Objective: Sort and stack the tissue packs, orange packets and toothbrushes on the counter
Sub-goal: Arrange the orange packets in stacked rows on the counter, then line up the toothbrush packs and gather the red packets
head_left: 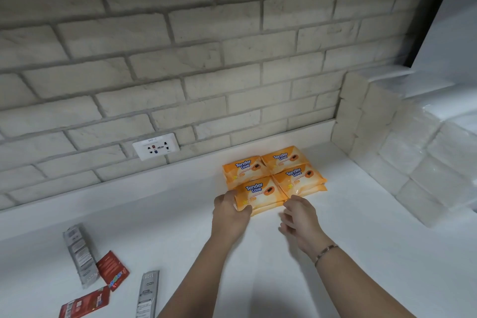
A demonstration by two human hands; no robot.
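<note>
Several orange "Tender Love" packets (pixel 273 178) lie in a two-by-two block on the white counter (pixel 335 253), with more packets under the front ones. My left hand (pixel 231 210) grips the front-left packet (pixel 258 192) at its left corner, thumb on top. Beside the front-right packet's near corner, my right hand (pixel 300 219) hovers with loosely bent fingers and holds nothing. Two grey toothbrush packs (pixel 80 253) (pixel 147 293) lie at the counter's lower left. Stacked clear-wrapped white tissue packs (pixel 423 157) line the right side.
Two red sachets (pixel 112 270) (pixel 85 303) lie among the toothbrush packs. A wall socket (pixel 155 146) sits in the brick wall behind the counter. A dark vertical frame (pixel 436 8) rises at the upper right.
</note>
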